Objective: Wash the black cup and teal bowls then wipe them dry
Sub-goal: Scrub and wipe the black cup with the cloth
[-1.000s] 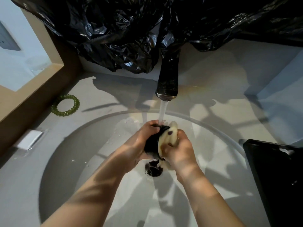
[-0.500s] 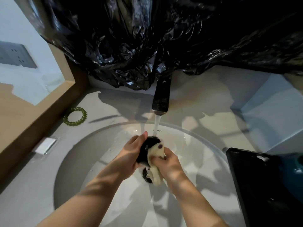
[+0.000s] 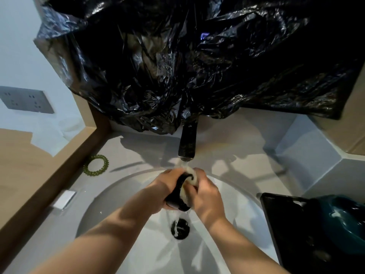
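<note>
**Cup under the tap, bowls waiting on the right**

From the head camera we look down into a white sink (image 3: pixel 110 214) with our two hands meeting in the middle of it, just below the black tap (image 3: pixel 187 143). Our left hand (image 3: pixel 167 188) is wrapped round the black cup (image 3: pixel 177 196) and holds it tipped on its side. We judge this lets the running water pass over it and fall to the drain (image 3: pixel 180 228) just below. Our right hand (image 3: pixel 206 196) is curled round a pale sponge (image 3: pixel 191 177), pressing it against the far end of the cup. The cup's mouth is hidden, so we cannot tell whether the sponge reaches inside.

We keep the work close under the spout, probably so the splash stays inside the sink.

To the near right a black tray (image 3: pixel 286 224) sits beside the sink, with a teal bowl (image 3: pixel 347 214) on it, within easy reach for its turn. We cannot make out a second bowl. The washing seems to be at its first item, with no drying cloth in sight.

Far left on the counter lies a green coiled hair tie (image 3: pixel 96 165), well apart from the water. A crumpled black plastic sheet (image 3: pixel 177 66) hangs over the wall behind the tap.
</note>
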